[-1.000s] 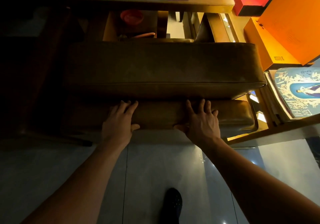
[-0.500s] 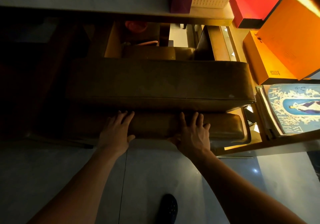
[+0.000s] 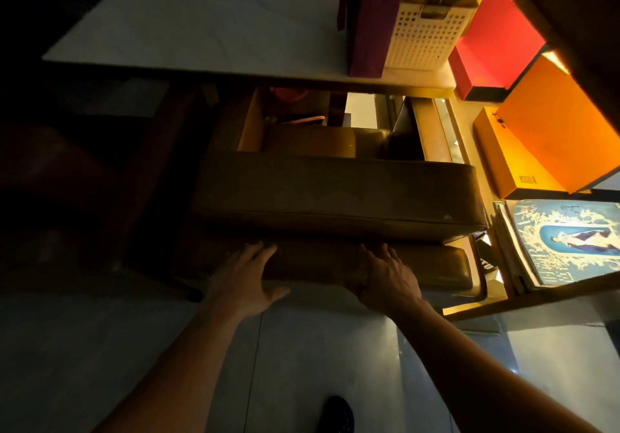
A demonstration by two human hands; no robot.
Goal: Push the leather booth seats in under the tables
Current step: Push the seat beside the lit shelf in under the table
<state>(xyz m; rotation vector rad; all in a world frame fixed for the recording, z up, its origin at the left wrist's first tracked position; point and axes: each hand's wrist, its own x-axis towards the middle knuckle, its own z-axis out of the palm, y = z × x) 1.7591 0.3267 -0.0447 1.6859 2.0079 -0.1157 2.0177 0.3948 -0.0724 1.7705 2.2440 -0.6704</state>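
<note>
A brown leather booth seat point(image 3: 335, 194) stands in front of me, its wide cushion above a lower padded backrest point(image 3: 436, 266). My left hand point(image 3: 243, 276) lies flat on the backrest's near edge with straight fingers. My right hand point(image 3: 385, 278) presses the same pad further right, fingers spread. Beyond the seat the white table point(image 3: 201, 26) shows its top, and the seat's far edge sits just under the table's front edge. A second leather seat point(image 3: 322, 140) is visible below the table.
On the table's right end stand a purple bag point(image 3: 367, 26) and a white perforated basket point(image 3: 426, 36). Red point(image 3: 496, 40) and orange boxes point(image 3: 563, 130) and a stack of blue printed albums point(image 3: 567, 241) fill a shelf on the right. My dark shoe point(image 3: 337, 416) rests on the tiled floor.
The seat has slid away from me toward the table while both hands stayed on the backrest. The view has risen, so the table top now shows.
</note>
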